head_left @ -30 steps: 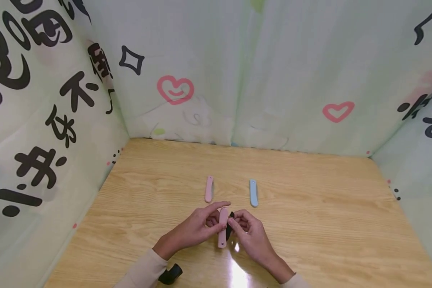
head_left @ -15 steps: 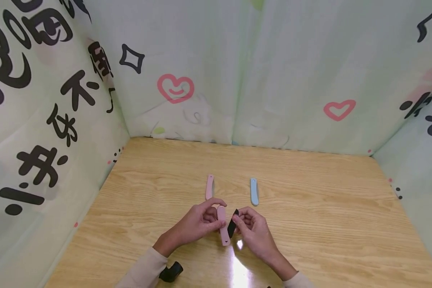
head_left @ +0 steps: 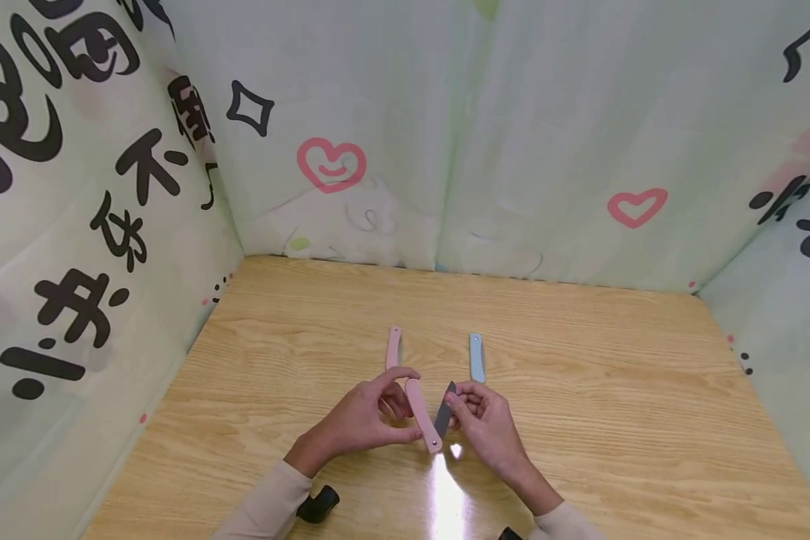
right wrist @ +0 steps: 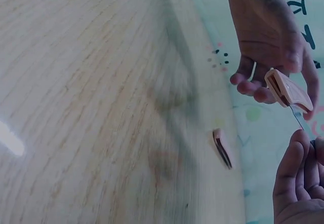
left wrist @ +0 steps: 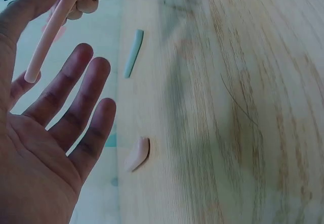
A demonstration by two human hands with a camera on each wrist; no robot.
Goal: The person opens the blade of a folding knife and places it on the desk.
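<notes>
A pink folding knife (head_left: 423, 416) is held between both hands above the table, its dark blade (head_left: 445, 411) swung partly out so that handle and blade form a V. My left hand (head_left: 361, 420) holds the pink handle (left wrist: 53, 37) between thumb and index finger; the other fingers are spread off it in the left wrist view. Fingertips of my right hand (head_left: 486, 427) pinch the blade. In the right wrist view a thin edge of the blade (right wrist: 297, 117) runs from the handle to those fingertips. The blade's far end is partly hidden by the right fingers.
Beyond the hands lie a second pink folding knife (head_left: 393, 346) and a light blue one (head_left: 476, 358), both folded, on the wooden table (head_left: 614, 390). Printed cloth (head_left: 513, 135) surrounds the table at the back and sides. A black device (head_left: 319, 505) sits by the left wrist.
The blade has swung away from the pink handle, widening the V. My right hand has moved slightly right and away from me with the blade; the handle has tilted in my left hand.
</notes>
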